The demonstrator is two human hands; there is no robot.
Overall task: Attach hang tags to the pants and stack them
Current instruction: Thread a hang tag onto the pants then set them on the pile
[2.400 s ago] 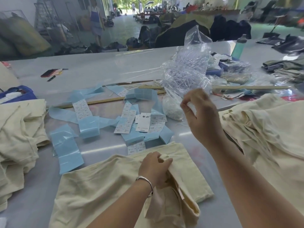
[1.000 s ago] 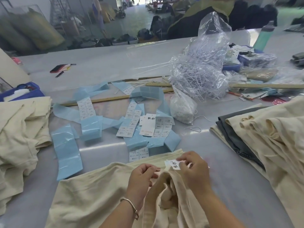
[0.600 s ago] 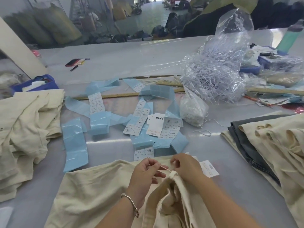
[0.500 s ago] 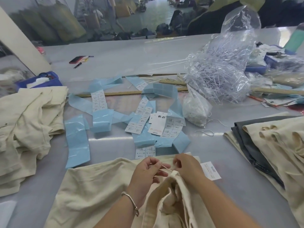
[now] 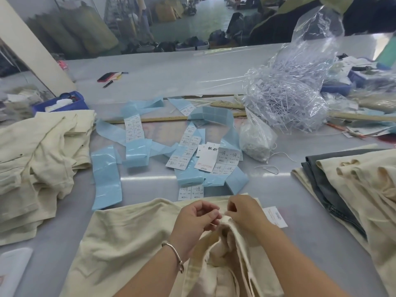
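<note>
Both hands [image 5: 218, 215] pinching pants [image 5: 128, 243] waistband; hang tag [image 5: 276, 217] flat beside.

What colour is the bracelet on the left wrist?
Silver metal; the bracelet shows clearly in the head view, behind the left hand.

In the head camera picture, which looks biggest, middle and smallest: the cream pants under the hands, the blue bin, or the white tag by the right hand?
1. cream pants, though nearest the camera
2. blue bin, farther away
3. white tag
</note>
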